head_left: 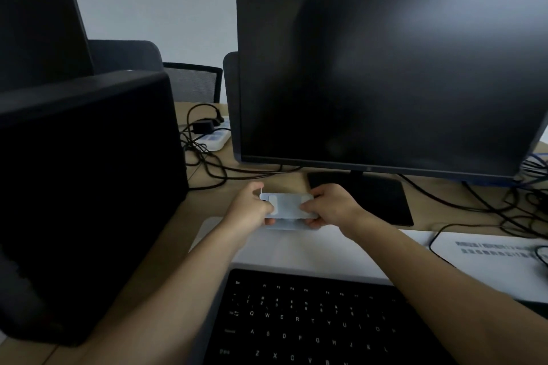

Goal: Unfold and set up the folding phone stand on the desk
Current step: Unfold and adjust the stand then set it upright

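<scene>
A flat, pale grey-white folding phone stand [289,206] is held level just above the desk [166,234], in front of the monitor's base. My left hand [249,207] grips its left end, thumb on top and fingers underneath. My right hand [332,206] grips its right end the same way. A lower plate of the stand shows slightly beneath the top one along the near edge. The ends of the stand are hidden by my fingers.
A black monitor [385,77] on a flat black base [376,198] stands right behind the hands. A black keyboard [311,323] lies on a white mat [296,249] near me. A large black box [86,195] sits at left. Cables [207,163] and a power strip [215,139] lie behind.
</scene>
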Tool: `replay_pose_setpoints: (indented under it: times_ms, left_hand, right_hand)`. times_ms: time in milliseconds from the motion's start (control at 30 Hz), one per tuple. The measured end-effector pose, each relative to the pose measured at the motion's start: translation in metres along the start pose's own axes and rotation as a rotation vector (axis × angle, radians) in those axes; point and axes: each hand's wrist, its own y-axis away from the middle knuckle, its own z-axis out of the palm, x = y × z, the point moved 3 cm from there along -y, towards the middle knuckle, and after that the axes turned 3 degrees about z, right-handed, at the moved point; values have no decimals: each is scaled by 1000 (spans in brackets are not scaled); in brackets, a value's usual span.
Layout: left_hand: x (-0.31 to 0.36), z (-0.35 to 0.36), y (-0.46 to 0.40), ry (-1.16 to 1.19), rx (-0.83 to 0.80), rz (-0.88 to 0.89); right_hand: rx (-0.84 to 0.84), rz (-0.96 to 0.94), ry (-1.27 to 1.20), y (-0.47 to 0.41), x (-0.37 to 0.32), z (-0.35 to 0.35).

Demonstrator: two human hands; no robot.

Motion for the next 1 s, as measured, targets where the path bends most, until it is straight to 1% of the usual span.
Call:
replay_pose_setpoints:
  times_ms: [200,433,533,733,900,1000]
  left_hand:
    - [-6,-9,-7,12,20,-19]
    - [-21,-18,-11,13,60,-47]
    - [-25,-17,-15,35,61,-36]
    - [-21,-17,-25,1,66,-30]
    - [-26,-19,-28,-5,27,-18]
    - [-26,-21,-29,-48,17,-25]
  right_hand:
    - [-42,22,-92,-2,3,12]
    - [-68,23,-79,-8,6,25]
    - [-52,18,-88,-11,7,25]
    - [-32,7,-62,-18,3,26]
    - [-51,22,-81,-16,2,26]
    - [-80,27,-43,-14,2,25]
